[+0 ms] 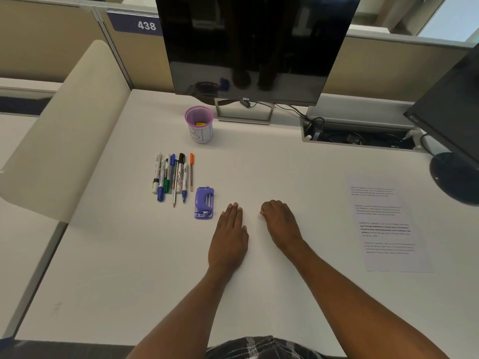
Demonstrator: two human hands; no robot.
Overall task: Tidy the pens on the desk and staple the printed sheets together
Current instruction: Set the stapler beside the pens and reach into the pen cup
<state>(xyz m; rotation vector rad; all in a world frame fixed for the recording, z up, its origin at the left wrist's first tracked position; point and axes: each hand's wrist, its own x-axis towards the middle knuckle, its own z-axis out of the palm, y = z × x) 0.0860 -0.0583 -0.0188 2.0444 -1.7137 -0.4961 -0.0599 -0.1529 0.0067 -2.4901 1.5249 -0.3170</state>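
Observation:
Several pens and markers [173, 176] lie side by side in a neat row on the white desk [129, 255], left of centre. Behind them stands a pink mesh pen cup [199, 124] with a small yellow item inside. A purple stapler [204, 203] lies flat just right of the pens. The printed sheets [388, 226] lie at the right side of the desk. My left hand [229, 235] rests flat on the desk, fingers together, just right of the stapler. My right hand [281, 220] rests beside it with fingers curled under, holding nothing.
A dark Dell monitor [254, 47] on a stand is at the back centre. A second monitor with a round base [456, 177] is at the far right. An open cable tray [357, 136] sits behind the sheets. A cream partition [64, 125] borders the left.

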